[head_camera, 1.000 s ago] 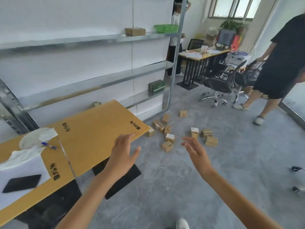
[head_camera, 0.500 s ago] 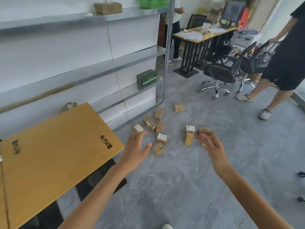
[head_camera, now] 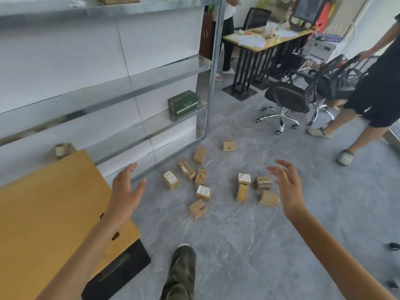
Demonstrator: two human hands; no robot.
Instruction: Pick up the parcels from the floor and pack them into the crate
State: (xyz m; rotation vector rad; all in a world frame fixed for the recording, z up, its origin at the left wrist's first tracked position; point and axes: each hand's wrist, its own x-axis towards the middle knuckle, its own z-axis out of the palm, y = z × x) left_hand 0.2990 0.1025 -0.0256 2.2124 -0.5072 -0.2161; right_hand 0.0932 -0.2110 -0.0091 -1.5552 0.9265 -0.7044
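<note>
Both hands are hanging out in front, empty. The left hand point(head_camera: 126, 189) is spreading open with straight fingers, gripping nothing. The right hand point(head_camera: 285, 187) is also open, its fingers fanning loosely. The parcels point(head_camera: 203, 192) are lying scattered on the floor point(head_camera: 238, 245) between and beyond the two hands, none being touched. A plain brown parcel point(head_camera: 268, 198) is sitting just inside the right hand, and a labelled parcel point(head_camera: 170, 180) is lying off the left hand's thumb side. No crate is showing. Judging progress: nothing is looking packed, every visible parcel is waiting, first pickup not yet made.

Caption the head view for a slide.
Open left hand and right hand reach toward small cardboard parcels scattered on the grey floor.
</note>
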